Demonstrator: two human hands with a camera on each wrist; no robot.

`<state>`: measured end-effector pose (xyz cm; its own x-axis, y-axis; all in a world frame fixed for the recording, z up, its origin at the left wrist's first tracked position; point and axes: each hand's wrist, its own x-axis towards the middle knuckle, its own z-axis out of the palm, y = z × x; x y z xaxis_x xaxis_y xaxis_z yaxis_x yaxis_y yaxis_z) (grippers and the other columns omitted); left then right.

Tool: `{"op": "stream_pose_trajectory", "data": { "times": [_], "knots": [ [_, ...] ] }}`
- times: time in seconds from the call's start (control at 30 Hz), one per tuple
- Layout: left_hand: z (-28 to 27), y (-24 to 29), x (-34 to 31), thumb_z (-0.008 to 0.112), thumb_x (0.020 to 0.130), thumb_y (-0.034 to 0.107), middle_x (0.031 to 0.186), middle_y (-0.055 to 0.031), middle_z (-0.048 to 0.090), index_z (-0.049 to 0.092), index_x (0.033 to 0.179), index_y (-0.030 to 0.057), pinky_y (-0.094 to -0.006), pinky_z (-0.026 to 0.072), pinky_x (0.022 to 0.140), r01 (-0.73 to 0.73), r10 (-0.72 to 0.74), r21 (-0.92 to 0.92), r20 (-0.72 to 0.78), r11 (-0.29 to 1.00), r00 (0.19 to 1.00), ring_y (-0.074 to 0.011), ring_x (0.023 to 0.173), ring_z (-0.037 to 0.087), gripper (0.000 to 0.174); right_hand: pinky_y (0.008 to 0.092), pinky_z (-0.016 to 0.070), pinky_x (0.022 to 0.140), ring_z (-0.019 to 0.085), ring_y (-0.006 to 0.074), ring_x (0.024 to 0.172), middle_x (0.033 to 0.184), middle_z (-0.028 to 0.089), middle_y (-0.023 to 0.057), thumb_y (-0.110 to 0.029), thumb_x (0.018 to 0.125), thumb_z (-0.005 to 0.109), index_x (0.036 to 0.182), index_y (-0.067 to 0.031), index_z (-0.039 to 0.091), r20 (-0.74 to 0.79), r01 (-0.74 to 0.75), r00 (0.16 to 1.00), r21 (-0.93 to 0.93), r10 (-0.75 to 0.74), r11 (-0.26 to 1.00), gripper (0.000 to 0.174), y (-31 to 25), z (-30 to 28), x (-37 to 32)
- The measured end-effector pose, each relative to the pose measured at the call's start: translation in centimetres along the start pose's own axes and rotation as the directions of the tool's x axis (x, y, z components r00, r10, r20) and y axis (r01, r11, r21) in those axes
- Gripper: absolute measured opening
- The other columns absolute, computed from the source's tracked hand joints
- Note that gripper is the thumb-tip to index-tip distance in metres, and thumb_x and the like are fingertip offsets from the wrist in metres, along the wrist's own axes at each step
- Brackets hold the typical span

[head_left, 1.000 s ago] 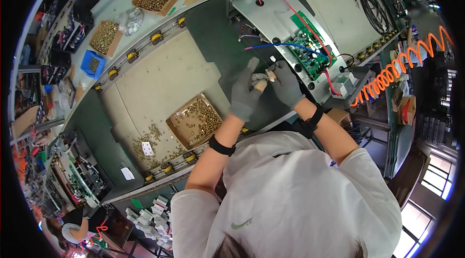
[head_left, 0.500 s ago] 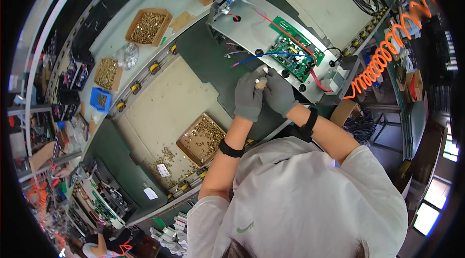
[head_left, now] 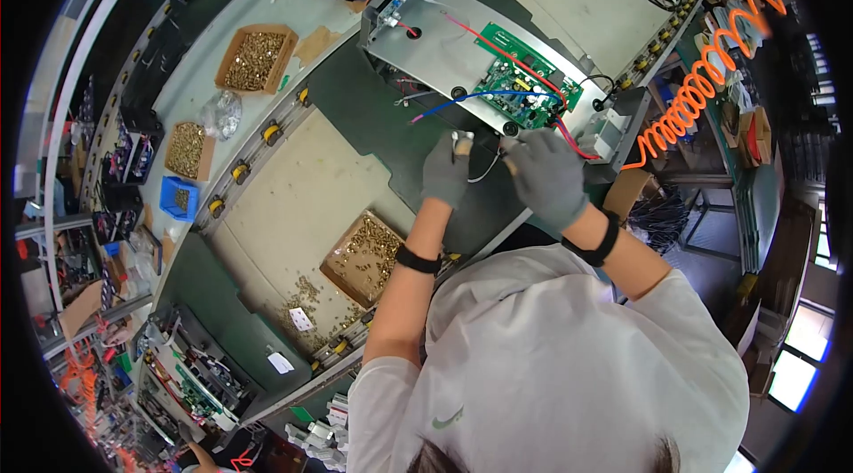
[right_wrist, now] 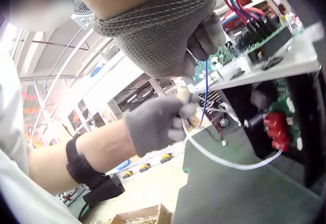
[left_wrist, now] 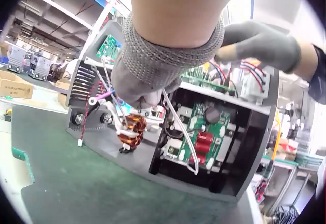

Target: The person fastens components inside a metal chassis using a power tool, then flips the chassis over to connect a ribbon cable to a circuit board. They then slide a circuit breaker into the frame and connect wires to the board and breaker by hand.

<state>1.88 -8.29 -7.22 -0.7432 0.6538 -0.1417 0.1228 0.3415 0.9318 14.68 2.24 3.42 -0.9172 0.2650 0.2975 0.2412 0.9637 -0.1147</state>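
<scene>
My gloved left hand (head_left: 446, 173) pinches a white wire (left_wrist: 179, 124) in front of an open metal chassis (head_left: 426, 38). The wire loops from its fingers back into the chassis; in the right wrist view this white wire (right_wrist: 229, 164) ends beside red components (right_wrist: 275, 130). To the right, my gloved right hand (head_left: 546, 175) is at the chassis's near edge, apart from the left, fingers loosely bent with nothing visible in them. A blue wire (head_left: 484, 97) crosses the green circuit board (head_left: 524, 82) on top. Below the left hand in its wrist view sits a copper coil (left_wrist: 133, 131).
A box of brass fittings (head_left: 355, 273) stands left of my left forearm, with loose fittings (head_left: 306, 295) scattered beside it. More boxes (head_left: 256, 60) and a blue bin (head_left: 180, 198) line the far bench. An orange coiled hose (head_left: 689, 104) hangs at the right.
My hands were together at the chassis's near edge; now they are apart, the right having moved rightward. A white wire loop now shows between them. The head view has shifted.
</scene>
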Motion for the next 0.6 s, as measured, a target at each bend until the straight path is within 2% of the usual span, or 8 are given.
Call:
{"op": "stream_pose_trajectory", "data": {
  "times": [0.03, 0.1, 0.13, 0.2, 0.23, 0.37, 0.43, 0.6],
  "knots": [
    [1.0, -1.0, 0.4, 0.062, 0.087, 0.020, 0.081, -0.0110, 0.064, 0.063, 0.098, 0.0061, -0.0321, 0.0473, 0.068, 0.066, -0.065, -0.057, 0.026, 0.996, 0.998, -0.0195, 0.072, 0.060, 0.018, 0.0384, 0.0473, 0.077, 0.057, 0.0258, 0.095, 0.104, 0.056, 0.0082, -0.019, 0.074, 0.066, 0.107, -0.0115, 0.059, 0.006, 0.008, 1.000, 0.005, -0.008, 1.000, 0.035, 0.1, -1.0, 0.0],
    [3.5, -3.1, 1.3, 0.063, 0.085, 0.018, 0.080, -0.0111, 0.064, 0.064, 0.096, 0.0059, -0.0324, 0.0477, 0.068, 0.085, -0.075, -0.166, 0.063, 0.982, 0.995, -0.0200, 0.071, 0.060, 0.016, 0.0434, 0.0419, 0.089, 0.050, 0.0304, 0.111, 0.116, 0.053, 0.0104, -0.019, 0.072, 0.068, 0.108, -0.0105, 0.059, 0.002, -0.063, 0.998, -0.229, 0.065, 0.971, 0.039, 0.1, -2.5, -0.1],
    [4.1, -3.2, 1.6, 0.064, 0.084, 0.015, 0.080, -0.0112, 0.064, 0.064, 0.094, 0.0057, -0.0328, 0.0481, 0.068, 0.099, -0.072, -0.272, 0.107, 0.957, 0.992, -0.0204, 0.070, 0.060, 0.014, 0.0434, 0.0419, 0.089, 0.050, 0.0304, 0.111, 0.116, 0.053, 0.0104, -0.019, 0.072, 0.068, 0.108, -0.0105, 0.059, 0.006, -0.060, 0.998, -0.226, 0.063, 0.972, 0.039, 0.3, -2.4, -0.3],
    [4.8, -2.4, 2.1, 0.065, 0.082, 0.012, 0.079, -0.0108, 0.065, 0.065, 0.094, 0.0046, -0.0326, 0.0483, 0.067, 0.071, -0.040, -0.265, 0.119, 0.962, 0.992, -0.0194, 0.069, 0.060, 0.014, 0.0475, 0.0364, 0.096, 0.043, 0.0331, 0.121, 0.122, 0.050, 0.0122, -0.019, 0.071, 0.069, 0.108, -0.0104, 0.058, 0.063, -0.102, 0.991, -0.251, 0.121, 0.963, 0.040, 0.9, -2.0, -0.4],
    [4.7, -1.5, 2.2, 0.065, 0.081, 0.010, 0.078, -0.0104, 0.065, 0.065, 0.093, 0.0035, -0.0325, 0.0485, 0.066, 0.036, -0.002, -0.260, 0.132, 0.965, 0.991, -0.0184, 0.068, 0.060, 0.013, 0.0480, 0.0395, 0.093, 0.042, 0.0346, 0.122, 0.124, 0.049, 0.0127, -0.019, 0.071, 0.068, 0.108, -0.0114, 0.059, 0.107, -0.125, 0.984, -0.177, 0.145, 0.976, 0.039, 0.9, -1.7, -0.6],
    [4.6, 0.3, 2.3, 0.065, 0.080, 0.007, 0.076, -0.0103, 0.065, 0.064, 0.090, 0.0012, -0.0309, 0.0485, 0.063, 0.111, -0.057, -0.254, 0.211, 0.961, 0.976, -0.0164, 0.065, 0.059, 0.012, 0.0497, 0.0430, 0.089, 0.043, 0.0364, 0.121, 0.122, 0.052, 0.0114, -0.018, 0.072, 0.068, 0.103, -0.0125, 0.061, 0.114, -0.162, 0.976, -0.192, 0.186, 0.968, 0.033, 1.1, -0.5, -0.6],
    [5.4, -0.5, 2.6, 0.067, 0.079, 0.004, 0.074, -0.0026, 0.062, 0.064, 0.088, 0.0010, -0.0277, 0.0464, 0.059, 0.029, 0.039, -0.373, 0.173, 0.927, 0.984, -0.0093, 0.065, 0.056, 0.011, 0.0493, 0.0461, 0.085, 0.046, 0.0376, 0.117, 0.116, 0.055, 0.0095, -0.018, 0.072, 0.069, 0.098, -0.0130, 0.062, 0.111, -0.190, 0.973, -0.106, 0.201, 0.976, 0.027, 1.7, -0.1, -0.5],
    [6.5, -1.0, 2.7, 0.066, 0.079, 0.004, 0.074, -0.0024, 0.061, 0.063, 0.087, 0.0007, -0.0271, 0.0456, 0.058, 0.091, -0.019, -0.418, 0.174, 0.904, 0.985, -0.0089, 0.064, 0.054, 0.009, 0.0475, 0.0465, 0.086, 0.049, 0.0381, 0.112, 0.109, 0.059, 0.0076, -0.016, 0.071, 0.069, 0.094, -0.0127, 0.063, 0.079, -0.184, 0.979, -0.057, 0.188, 0.981, 0.024, 2.1, 0.2, -0.5]
  ]
}}
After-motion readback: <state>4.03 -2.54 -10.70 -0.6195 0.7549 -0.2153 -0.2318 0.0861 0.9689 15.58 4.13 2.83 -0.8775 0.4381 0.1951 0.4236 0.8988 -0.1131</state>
